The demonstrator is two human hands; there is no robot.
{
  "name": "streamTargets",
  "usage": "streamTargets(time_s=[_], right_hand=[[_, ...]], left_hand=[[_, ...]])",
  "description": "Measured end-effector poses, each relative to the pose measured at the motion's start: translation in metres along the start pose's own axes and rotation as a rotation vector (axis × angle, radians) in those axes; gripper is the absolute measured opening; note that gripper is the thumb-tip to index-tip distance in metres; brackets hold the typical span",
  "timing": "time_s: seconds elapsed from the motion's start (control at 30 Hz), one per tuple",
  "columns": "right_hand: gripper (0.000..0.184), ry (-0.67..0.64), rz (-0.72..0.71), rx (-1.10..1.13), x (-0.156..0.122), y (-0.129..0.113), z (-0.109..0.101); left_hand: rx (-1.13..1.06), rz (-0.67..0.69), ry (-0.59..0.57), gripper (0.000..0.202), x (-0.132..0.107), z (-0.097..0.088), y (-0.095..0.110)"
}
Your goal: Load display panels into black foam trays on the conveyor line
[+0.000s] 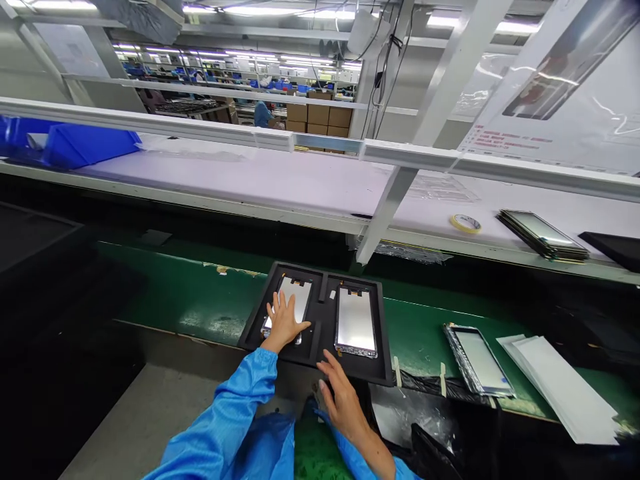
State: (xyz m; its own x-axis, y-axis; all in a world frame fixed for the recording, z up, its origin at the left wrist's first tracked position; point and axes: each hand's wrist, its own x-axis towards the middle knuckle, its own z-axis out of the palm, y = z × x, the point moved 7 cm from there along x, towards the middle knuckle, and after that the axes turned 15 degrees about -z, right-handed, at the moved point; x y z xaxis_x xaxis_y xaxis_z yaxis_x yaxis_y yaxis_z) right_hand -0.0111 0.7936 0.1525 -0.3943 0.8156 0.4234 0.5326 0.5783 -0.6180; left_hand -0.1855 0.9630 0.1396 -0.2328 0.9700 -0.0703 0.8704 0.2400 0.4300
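Note:
A black foam tray [320,317] with two compartments lies on the green bench, and each compartment holds a flat display panel with a silvery back. My left hand [285,323] is over the left panel [301,293], fingers spread; whether it presses on the panel or hovers just above I cannot tell. In the right compartment the other panel [356,320] is in full view. My right hand [343,397] is at the tray's front edge, below that panel, with its fingers apart and nothing in them.
Right of the tray are a stack of display panels [479,360] and white sheets [560,387] on the green bench [215,307]. The white shelf [310,177] behind carries a tape roll [465,223], stacked panels [543,233] and a blue bin [90,145]. A slanted post [387,213] rises behind the tray.

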Motion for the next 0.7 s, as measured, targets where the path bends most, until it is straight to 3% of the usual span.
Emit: streamTargets(time_s=[0.13,0.2,0.27,0.43,0.6,0.7], right_hand=[[0.040,-0.198,-0.011,0.101,0.015,-0.029,0.042],[0.040,-0.283,0.000,0.140,0.022,-0.044,0.068],[0.041,-0.349,0.020,0.164,0.031,-0.058,0.097],[0.039,-0.439,0.059,0.183,0.071,-0.086,0.185],[0.040,-0.527,0.011,0.196,0.141,-0.134,0.288],[0.042,-0.650,-0.024,0.203,0.176,-0.167,0.350]], left_hand=[[-0.125,0.126,0.109,0.068,-0.016,-0.022,-0.021],[-0.222,0.192,0.200,0.052,-0.034,-0.039,-0.046],[-0.317,0.233,0.251,0.044,-0.056,-0.056,-0.084],[-0.476,0.171,0.186,0.037,-0.093,-0.083,-0.222],[-0.579,-0.054,0.074,0.035,-0.096,-0.103,-0.381],[-0.629,-0.191,0.077,0.040,-0.095,-0.115,-0.458]])
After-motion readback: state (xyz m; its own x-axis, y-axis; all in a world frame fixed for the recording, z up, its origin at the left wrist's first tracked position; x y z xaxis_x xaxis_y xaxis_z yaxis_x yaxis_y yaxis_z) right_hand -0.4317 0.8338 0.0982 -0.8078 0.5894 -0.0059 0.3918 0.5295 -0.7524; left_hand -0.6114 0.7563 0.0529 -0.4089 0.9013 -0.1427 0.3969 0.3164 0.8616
